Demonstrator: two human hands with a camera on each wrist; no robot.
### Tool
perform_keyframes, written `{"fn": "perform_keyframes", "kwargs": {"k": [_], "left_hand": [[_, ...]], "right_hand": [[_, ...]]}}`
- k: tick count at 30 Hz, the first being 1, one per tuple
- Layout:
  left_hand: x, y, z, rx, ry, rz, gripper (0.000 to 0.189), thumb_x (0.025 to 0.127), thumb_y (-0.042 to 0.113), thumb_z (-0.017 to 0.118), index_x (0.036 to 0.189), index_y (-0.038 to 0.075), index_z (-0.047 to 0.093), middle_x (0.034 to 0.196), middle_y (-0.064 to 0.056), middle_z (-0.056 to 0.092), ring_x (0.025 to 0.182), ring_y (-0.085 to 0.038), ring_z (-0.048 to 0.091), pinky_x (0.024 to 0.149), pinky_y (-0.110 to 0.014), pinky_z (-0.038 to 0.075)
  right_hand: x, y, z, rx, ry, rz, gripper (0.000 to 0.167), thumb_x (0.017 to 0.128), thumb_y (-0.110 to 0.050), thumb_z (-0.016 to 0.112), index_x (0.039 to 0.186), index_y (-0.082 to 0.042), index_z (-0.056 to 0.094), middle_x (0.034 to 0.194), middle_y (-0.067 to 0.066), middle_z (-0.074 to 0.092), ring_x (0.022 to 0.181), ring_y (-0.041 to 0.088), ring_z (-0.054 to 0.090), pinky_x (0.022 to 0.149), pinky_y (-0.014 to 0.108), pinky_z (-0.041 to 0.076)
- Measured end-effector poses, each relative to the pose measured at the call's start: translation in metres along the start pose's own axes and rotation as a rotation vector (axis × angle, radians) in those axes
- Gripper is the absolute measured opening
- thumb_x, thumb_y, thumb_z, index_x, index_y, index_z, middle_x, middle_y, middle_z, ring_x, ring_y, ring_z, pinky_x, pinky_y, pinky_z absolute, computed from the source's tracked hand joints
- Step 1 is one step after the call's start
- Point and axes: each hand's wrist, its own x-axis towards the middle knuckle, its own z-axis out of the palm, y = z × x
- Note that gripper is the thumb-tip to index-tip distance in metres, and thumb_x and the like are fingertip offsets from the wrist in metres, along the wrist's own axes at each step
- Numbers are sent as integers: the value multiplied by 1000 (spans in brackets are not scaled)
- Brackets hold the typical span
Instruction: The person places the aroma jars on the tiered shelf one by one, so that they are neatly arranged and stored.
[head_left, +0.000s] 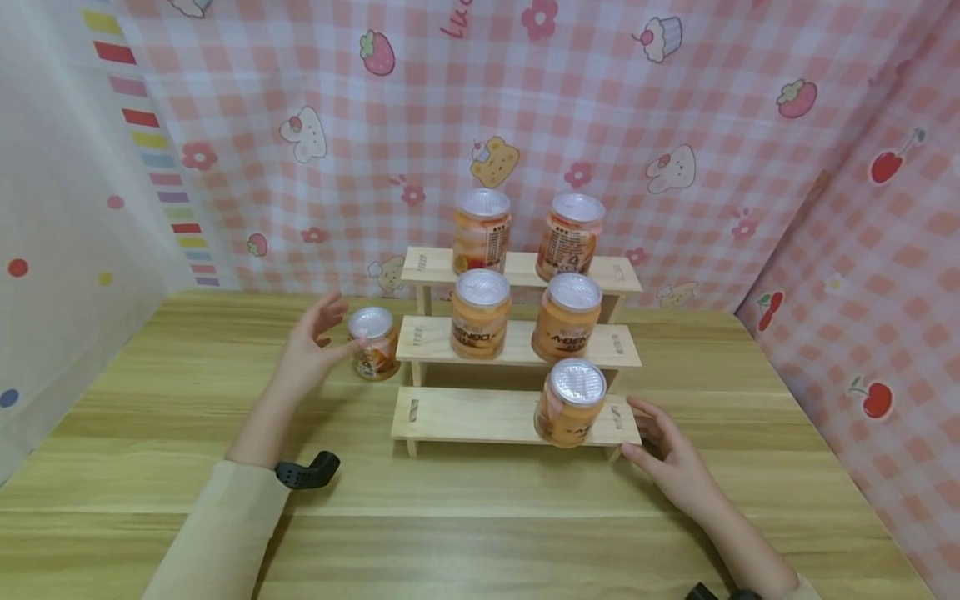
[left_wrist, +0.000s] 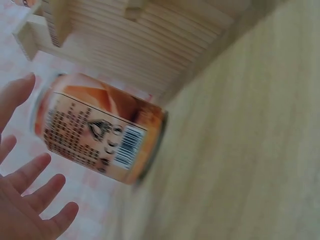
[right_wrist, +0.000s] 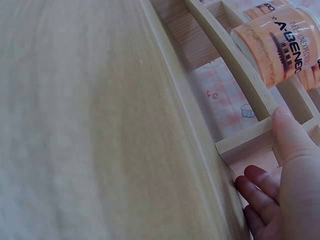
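My left hand (head_left: 306, 346) reaches beside a can (head_left: 372, 354) with a silver lid and orange label, standing on the table left of the shelf. In the left wrist view, the fingers are spread around the lid end of the can (left_wrist: 100, 127), with a gap between. At the right end of a three-tier wooden shelf (head_left: 465, 414), my right hand (head_left: 671, 458) touches the lowest board. In the right wrist view its thumb (right_wrist: 287, 130) rests at the board's corner, and the other fingers hang loosely below. A similar can (head_left: 573, 408) stands on this board's right half.
Two cans stand on the middle tier (head_left: 517, 343) and two more on the top tier (head_left: 521, 268). Behind the wooden table (head_left: 465, 542) hangs a pink checked cloth (head_left: 450, 108); another checked cloth (head_left: 862, 300) borders the right side, and a white dotted one (head_left: 67, 208) the left.
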Motion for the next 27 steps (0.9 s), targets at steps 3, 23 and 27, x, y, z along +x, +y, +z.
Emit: {"fn": "perform_keyframes", "kwargs": {"k": [3, 23, 27], "left_hand": [[0, -8, 2, 2, -21, -10, 86, 83, 16, 77, 151, 10, 25, 145, -21, 37, 131, -39, 35, 104, -60, 28], [0, -29, 26, -159, -80, -29, 87, 81, -3, 73, 151, 7, 22, 143, -25, 36, 129, -39, 37, 104, -48, 36], [0, -29, 28, -163, -63, -32, 87, 81, -5, 72, 151, 8, 23, 145, -23, 35, 129, -38, 38, 104, -48, 36]], "right_hand": [[0, 0, 0, -7, -2, 0, 59, 91, -1, 64, 143, 0, 36, 120, 22, 59, 108, 1, 53, 89, 12, 39], [0, 2, 1, 3, 3, -8, 59, 90, 0, 64, 143, 0, 36, 119, 22, 59, 107, 0, 53, 89, 11, 39], [0, 2, 1, 5, 4, -11, 59, 90, 1, 64, 143, -1, 37, 119, 22, 59, 107, 1, 53, 89, 11, 39]]}}
